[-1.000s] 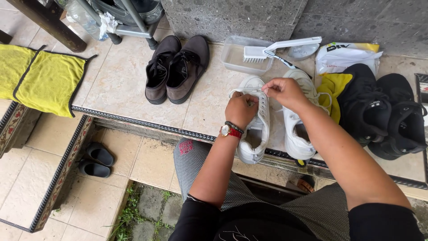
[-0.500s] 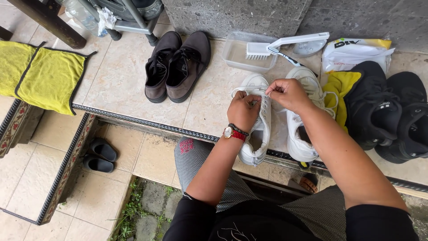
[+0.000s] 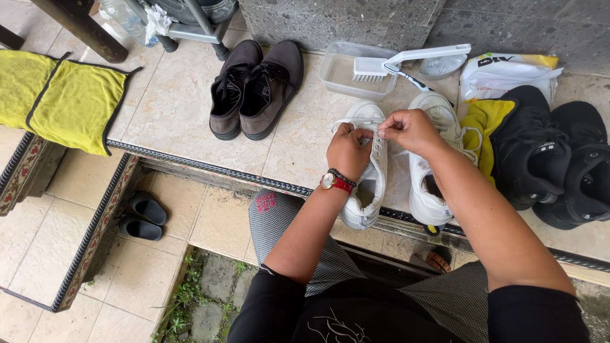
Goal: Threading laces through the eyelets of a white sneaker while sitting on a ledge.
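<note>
Two white sneakers stand on a tiled ledge, the left white sneaker under both of my hands and the right white sneaker beside it. My left hand, with a red wristwatch, pinches the white lace over the left sneaker's tongue. My right hand pinches the same lace from the other side, fingertips nearly touching the left hand's.
A brown pair of shoes sits to the left, black sneakers to the right with a yellow cloth. Behind are a clear tub, a white brush and a white bag. Yellow towels lie far left; black sandals below.
My left hand has moved up the left sneaker toward my right hand, and both now meet on the lace. The camera has shifted slightly.
</note>
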